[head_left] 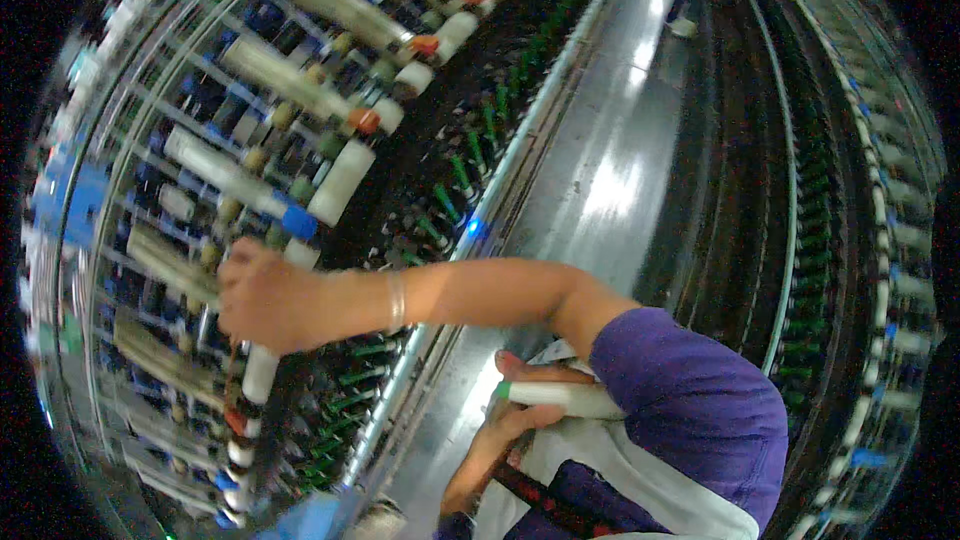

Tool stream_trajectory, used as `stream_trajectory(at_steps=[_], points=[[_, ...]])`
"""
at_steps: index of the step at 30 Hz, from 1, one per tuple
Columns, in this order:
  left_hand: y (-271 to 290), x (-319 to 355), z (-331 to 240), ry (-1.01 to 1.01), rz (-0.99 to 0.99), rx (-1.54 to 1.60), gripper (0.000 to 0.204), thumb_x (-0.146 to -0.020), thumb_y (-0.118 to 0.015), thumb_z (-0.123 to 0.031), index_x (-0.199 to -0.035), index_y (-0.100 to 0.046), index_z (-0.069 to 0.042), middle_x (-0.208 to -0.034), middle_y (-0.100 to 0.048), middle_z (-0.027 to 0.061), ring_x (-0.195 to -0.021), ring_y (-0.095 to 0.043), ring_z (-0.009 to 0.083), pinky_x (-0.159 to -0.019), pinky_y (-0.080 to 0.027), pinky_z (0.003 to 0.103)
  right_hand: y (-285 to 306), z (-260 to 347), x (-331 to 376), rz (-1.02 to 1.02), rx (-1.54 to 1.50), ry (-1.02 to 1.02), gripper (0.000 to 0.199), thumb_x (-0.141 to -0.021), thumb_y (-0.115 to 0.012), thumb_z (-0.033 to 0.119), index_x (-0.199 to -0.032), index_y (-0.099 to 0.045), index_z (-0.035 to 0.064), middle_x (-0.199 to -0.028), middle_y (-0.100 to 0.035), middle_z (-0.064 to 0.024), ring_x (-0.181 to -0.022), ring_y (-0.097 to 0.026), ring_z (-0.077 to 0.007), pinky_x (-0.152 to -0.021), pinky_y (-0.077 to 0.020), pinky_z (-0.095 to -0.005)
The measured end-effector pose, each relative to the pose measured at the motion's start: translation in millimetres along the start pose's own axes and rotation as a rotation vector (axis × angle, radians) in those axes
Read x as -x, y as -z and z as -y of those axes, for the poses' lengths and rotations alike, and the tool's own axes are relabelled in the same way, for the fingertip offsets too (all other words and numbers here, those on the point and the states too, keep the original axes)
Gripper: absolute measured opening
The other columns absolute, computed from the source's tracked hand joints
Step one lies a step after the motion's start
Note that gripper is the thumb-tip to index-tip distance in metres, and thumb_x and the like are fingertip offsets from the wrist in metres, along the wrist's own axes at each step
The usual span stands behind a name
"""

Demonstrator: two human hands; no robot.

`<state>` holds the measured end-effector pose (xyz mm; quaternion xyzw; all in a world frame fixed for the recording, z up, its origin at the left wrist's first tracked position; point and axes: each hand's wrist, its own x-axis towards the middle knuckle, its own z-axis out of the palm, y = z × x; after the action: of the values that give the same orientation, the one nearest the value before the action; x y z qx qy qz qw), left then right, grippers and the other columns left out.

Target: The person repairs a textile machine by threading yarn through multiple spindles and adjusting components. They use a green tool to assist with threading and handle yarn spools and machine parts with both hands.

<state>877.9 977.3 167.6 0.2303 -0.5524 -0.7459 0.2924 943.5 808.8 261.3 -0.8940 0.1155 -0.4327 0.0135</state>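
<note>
A white yarn bobbin [565, 398] with a green end lies close to my body, and my left hand [525, 422] is wrapped around it. My right arm, in a purple short sleeve, stretches across to the left, over the spinning machine's edge. At the end of it my right hand [265, 295] is curled closed beside the machine's rollers, slightly smeared by motion; whatever its fingers hold is hidden. Near that hand are a white roller [262, 372] and a cream-coloured bar [170, 265]. A blue clip [296, 220] sits just beyond the fingers.
Several green spindles [460, 175] line the machine's rail [540, 110]. A shiny metal floor strip [610, 180] runs along the aisle. Another machine row [815, 200] stands on the right. Far up the aisle a person's shoe [683, 28] shows.
</note>
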Motion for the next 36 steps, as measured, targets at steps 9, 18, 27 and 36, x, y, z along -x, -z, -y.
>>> stream_trajectory(at_steps=[9,18,27,36], points=[[-33.8,-106.9,38.0,-0.091,0.123,0.179,0.046,-0.073,-0.068,-0.030,-0.110,-0.066,-0.002,-0.106,-0.067,0.0142,-0.097,-0.063,0.0239,-0.085,-0.048,0.033,236.9,-116.4,171.4,-0.917,-1.705,-0.465,0.022,-0.093,-0.052,0.022,-0.085,-0.062,0.0048,-0.096,-0.061,-0.0133,-0.094,-0.053,-0.0237,-0.086,-0.0399,-0.0389],[-96.0,-298.0,54.4,-0.172,0.183,0.348,0.041,-0.075,-0.069,-0.024,-0.111,-0.065,-0.003,-0.098,-0.068,0.0082,-0.084,-0.062,0.0148,-0.073,-0.049,0.028,412.6,-175.2,232.1,-1.075,-2.208,-0.021,0.015,-0.077,-0.058,0.005,-0.063,-0.058,0.0132,-0.076,-0.058,0.0006,-0.085,-0.049,-0.0141,-0.076,-0.0370,-0.0310],[-103.2,-340.3,46.8,-0.138,0.025,0.342,0.042,-0.071,-0.070,-0.024,-0.107,-0.067,-0.002,-0.102,-0.068,0.0120,-0.091,-0.064,0.0203,-0.080,-0.050,0.032,391.3,-251.5,237.0,-0.387,-2.734,0.015,0.016,-0.083,-0.057,0.009,-0.067,-0.059,0.0120,-0.079,-0.059,0.0000,-0.082,-0.053,-0.0139,-0.073,-0.0395,-0.0319],[-74.3,-310.4,31.1,-0.257,-0.088,0.256,0.048,-0.071,-0.070,-0.028,-0.108,-0.065,0.002,-0.100,-0.067,0.0147,-0.090,-0.064,0.0223,-0.079,-0.050,0.032,325.7,-217.3,192.5,-0.247,-1.999,-0.466,0.016,-0.085,-0.061,0.013,-0.070,-0.062,0.0077,-0.072,-0.062,-0.0032,-0.064,-0.056,-0.0163,-0.055,-0.0420,-0.0309]])
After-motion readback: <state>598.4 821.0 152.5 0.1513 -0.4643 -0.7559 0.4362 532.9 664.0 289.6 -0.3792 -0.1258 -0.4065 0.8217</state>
